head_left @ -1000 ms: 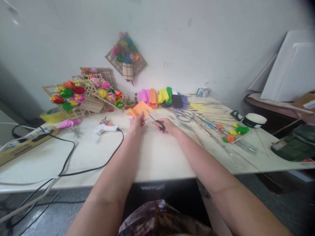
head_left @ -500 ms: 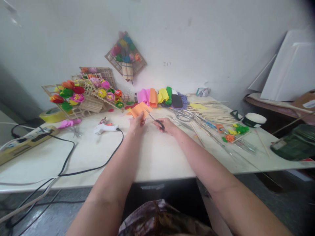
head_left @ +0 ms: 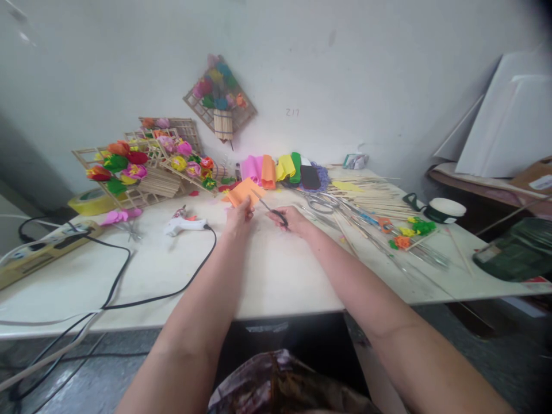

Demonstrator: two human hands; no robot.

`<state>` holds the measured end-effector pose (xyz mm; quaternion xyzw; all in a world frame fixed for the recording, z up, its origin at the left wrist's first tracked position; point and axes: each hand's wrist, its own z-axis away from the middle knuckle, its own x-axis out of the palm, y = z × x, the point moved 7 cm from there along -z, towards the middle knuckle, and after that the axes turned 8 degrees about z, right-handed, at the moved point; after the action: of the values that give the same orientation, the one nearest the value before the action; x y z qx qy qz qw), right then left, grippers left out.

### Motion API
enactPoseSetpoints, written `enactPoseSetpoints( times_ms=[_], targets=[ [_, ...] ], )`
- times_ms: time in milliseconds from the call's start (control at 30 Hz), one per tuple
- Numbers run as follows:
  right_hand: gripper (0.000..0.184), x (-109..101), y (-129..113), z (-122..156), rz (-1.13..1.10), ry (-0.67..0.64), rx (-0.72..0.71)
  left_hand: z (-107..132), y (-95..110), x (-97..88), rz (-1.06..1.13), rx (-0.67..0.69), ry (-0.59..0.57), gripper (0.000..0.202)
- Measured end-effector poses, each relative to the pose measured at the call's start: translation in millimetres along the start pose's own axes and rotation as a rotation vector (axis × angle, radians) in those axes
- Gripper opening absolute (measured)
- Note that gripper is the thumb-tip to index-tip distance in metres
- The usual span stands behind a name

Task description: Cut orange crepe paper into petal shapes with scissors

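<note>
Hands meet over the middle of the bench (head_left: 276, 276), well back from its near edge. Fingers of the left hand (head_left: 238, 217) are closed in a pinch on the near edge of the orange paper (head_left: 242, 191), which is held just off the bench top and slants toward the far wall. Just to its right, the right hand (head_left: 293, 220) has its fingers closed around the black handles of the scissors (head_left: 271, 210). The blades point left and far, reaching the paper's right edge; whether they are open or already biting cannot be told. Left of the hands lies a white glue gun (head_left: 183, 226), its black cable (head_left: 164, 296) looping toward the near left. Far left: stick racks with paper flowers (head_left: 142, 167) and a yellow tape roll (head_left: 90, 202). Directly beyond the paper stand crepe rolls (head_left: 276, 169) in pink, orange, yellow and green. To the right: a second pair of scissors (head_left: 321, 201), a spread of wooden sticks (head_left: 371, 198), and a white-lidded roll (head_left: 446, 210) near the far right edge.
</note>
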<state>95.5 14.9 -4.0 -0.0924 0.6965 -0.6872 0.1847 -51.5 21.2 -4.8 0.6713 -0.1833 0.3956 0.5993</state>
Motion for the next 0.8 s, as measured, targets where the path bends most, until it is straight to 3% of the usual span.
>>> enactPoseSetpoints(
  times_ms=[800],
  targets=[
    [0.026,-4.2,4.1,4.9,0.105,-0.03,0.011,-2.6,-4.4,-0.3,-0.072,-0.027,-0.018,0.029]
  ],
)
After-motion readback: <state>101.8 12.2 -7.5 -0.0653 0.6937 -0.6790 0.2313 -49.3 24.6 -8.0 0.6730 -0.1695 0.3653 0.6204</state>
